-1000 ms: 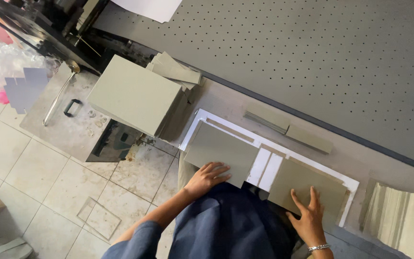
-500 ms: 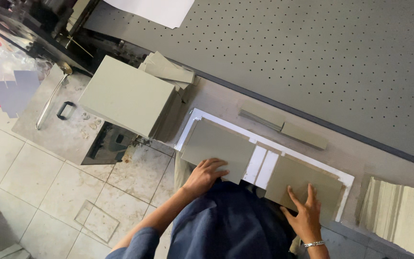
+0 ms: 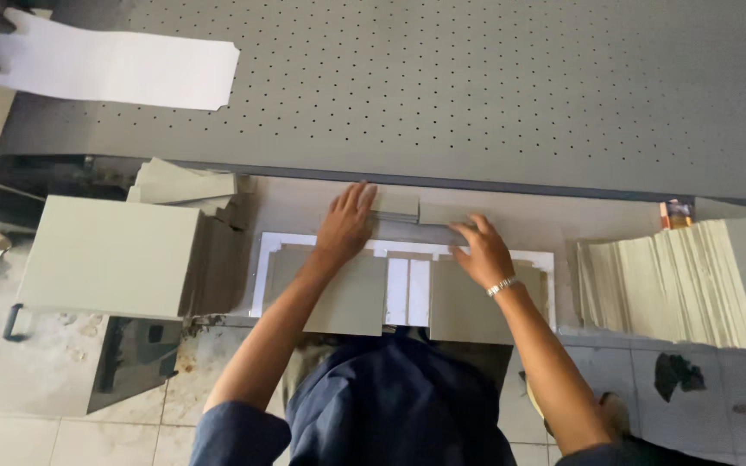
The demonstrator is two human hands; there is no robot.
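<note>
While both forearms hide the boards (image 3: 351, 298), left hand (image 3: 345, 223) lies flat; right hand (image 3: 481, 253) grips a grey strip (image 3: 416, 231).

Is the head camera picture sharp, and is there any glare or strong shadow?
Head view: even, soft light, no glare; the left hand and right hand look slightly soft; the grey perforated table top stays clear; faint shadows under the grey cardboard strip.

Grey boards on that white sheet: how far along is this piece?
Done: two boards lie on the white sheet, a gap between them. In hand: both hands, left and right, rest on a narrow strip at the sheet's top edge. Left: the strip is not in the gap; a tall stack waits at right.
</note>
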